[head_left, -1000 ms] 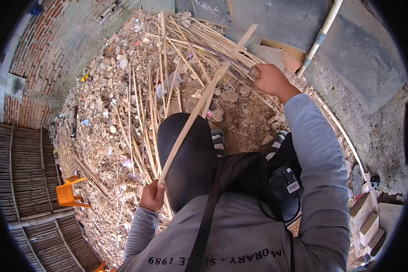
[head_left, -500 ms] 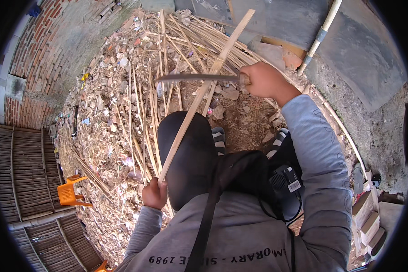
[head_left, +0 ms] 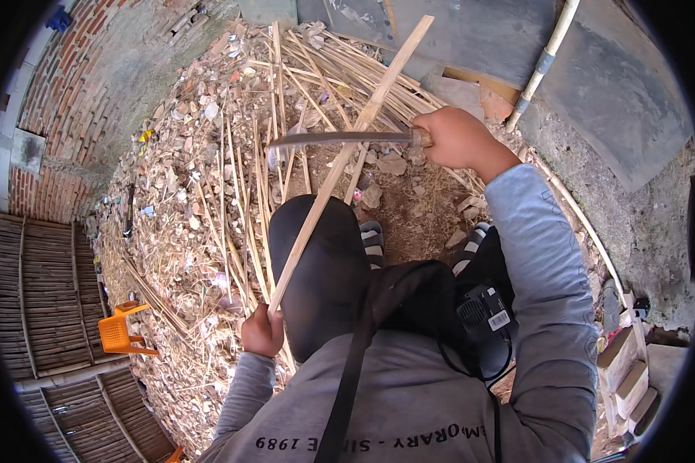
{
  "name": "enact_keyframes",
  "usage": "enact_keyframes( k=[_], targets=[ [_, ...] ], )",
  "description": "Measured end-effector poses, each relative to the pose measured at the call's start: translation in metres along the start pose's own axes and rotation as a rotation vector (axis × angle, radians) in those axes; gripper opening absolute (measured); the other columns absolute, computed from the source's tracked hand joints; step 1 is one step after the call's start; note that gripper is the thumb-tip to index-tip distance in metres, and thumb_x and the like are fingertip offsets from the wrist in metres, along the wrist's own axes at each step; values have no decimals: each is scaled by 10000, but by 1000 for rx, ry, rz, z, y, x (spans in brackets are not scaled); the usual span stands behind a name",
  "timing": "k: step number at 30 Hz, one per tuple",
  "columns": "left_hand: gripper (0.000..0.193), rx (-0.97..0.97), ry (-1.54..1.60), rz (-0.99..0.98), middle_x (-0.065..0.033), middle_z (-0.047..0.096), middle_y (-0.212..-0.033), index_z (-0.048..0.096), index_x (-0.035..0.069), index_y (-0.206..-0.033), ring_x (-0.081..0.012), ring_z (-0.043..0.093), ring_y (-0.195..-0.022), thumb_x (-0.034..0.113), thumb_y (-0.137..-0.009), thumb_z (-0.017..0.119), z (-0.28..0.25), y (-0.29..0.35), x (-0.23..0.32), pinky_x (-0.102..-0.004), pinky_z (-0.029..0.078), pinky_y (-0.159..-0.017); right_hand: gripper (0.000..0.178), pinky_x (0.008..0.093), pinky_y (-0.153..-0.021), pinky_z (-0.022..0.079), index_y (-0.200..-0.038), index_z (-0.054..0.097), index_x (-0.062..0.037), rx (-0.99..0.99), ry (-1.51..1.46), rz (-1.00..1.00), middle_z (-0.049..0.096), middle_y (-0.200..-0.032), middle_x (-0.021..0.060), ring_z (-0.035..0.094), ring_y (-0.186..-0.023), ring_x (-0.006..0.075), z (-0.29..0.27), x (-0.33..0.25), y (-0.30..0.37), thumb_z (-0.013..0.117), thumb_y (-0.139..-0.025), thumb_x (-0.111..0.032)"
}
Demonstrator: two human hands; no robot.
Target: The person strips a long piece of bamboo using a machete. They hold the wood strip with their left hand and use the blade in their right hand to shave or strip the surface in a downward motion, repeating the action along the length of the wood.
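A long, pale split-bamboo strip [head_left: 310, 219] slants across my raised left knee, its far end reaching up and to the right. My left hand [head_left: 262, 332] is closed round the near end of the strip. My right hand [head_left: 459, 140] grips the short handle of a long knife [head_left: 309, 140]. Its dark blade, with a curved tip, points left and lies across the strip beyond my knee. Whether the edge touches the strip or hovers just over it, I cannot tell.
More bamboo strips [head_left: 340, 58] lie piled ahead, and others are scattered to the left over rubble and dry litter [head_left: 177, 224]. An orange plastic chair [head_left: 116, 334] stands at the left. Dark sheets lean at the far right behind a pole [head_left: 544, 62]. A brick wall [head_left: 62, 100] rises at far left.
My right hand and the knife have shifted slightly toward me and to the right. My left hand still holds the strip in nearly the same place.
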State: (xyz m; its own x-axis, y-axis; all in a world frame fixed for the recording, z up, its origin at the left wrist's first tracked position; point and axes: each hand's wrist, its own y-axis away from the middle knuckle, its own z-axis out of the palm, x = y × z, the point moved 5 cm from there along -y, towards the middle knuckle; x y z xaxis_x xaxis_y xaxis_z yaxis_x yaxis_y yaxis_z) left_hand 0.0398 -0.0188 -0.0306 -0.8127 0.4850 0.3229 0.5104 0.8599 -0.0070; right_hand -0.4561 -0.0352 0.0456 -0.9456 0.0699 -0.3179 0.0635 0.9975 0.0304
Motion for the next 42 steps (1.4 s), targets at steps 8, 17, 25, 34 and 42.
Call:
enact_keyframes(
  k=[8, 17, 25, 34, 42],
  targets=[
    [338, 16, -22, 36, -205, 593, -611, 569, 35, -859, -441, 612, -561, 357, -951, 615, -2, -7, 0, -518, 479, -513, 374, 488, -838, 534, -1099, 692, -72, 351, -162, 114, 704, -960, 216, 671, -937, 402, 9, 51, 2, 680, -733, -143],
    [307, 94, 75, 25, -209, 635, -699, 595, 18, -993, -434, 641, -620, 324, -962, 603, 1, 2, -2, -512, 501, -553, 378, 494, -796, 529, -1119, 675, -70, 135, -52, 74, 693, -937, 230, 663, -919, 420, -8, 14, 0, 667, -747, -136],
    [284, -19, 29, 24, -237, 629, -730, 583, 19, -955, -466, 613, -633, 298, -994, 550, -4, -6, -4, -521, 483, -561, 376, 499, -790, 534, -1107, 684, -83, 280, -136, 82, 694, -889, 204, 671, -901, 409, 8, 23, 2, 675, -735, -140],
    [430, -60, 208, -3, -213, 567, -623, 560, 11, -890, -438, 611, -588, 388, -1052, 431, -13, -13, 22, -491, 452, -527, 391, 504, -790, 534, -1086, 694, -94, 87, -22, -82, 700, -895, 186, 673, -882, 400, 21, -13, -2, 697, -699, -146],
    [464, -48, 237, -14, -196, 527, -574, 515, 18, -815, -427, 569, -525, 410, -1053, 446, -15, -15, 24, -473, 426, -492, 379, 500, -771, 533, -1079, 690, -76, 111, -123, 4, 697, -889, 183, 662, -852, 417, 16, 3, -2, 681, -702, -116]
  ],
)
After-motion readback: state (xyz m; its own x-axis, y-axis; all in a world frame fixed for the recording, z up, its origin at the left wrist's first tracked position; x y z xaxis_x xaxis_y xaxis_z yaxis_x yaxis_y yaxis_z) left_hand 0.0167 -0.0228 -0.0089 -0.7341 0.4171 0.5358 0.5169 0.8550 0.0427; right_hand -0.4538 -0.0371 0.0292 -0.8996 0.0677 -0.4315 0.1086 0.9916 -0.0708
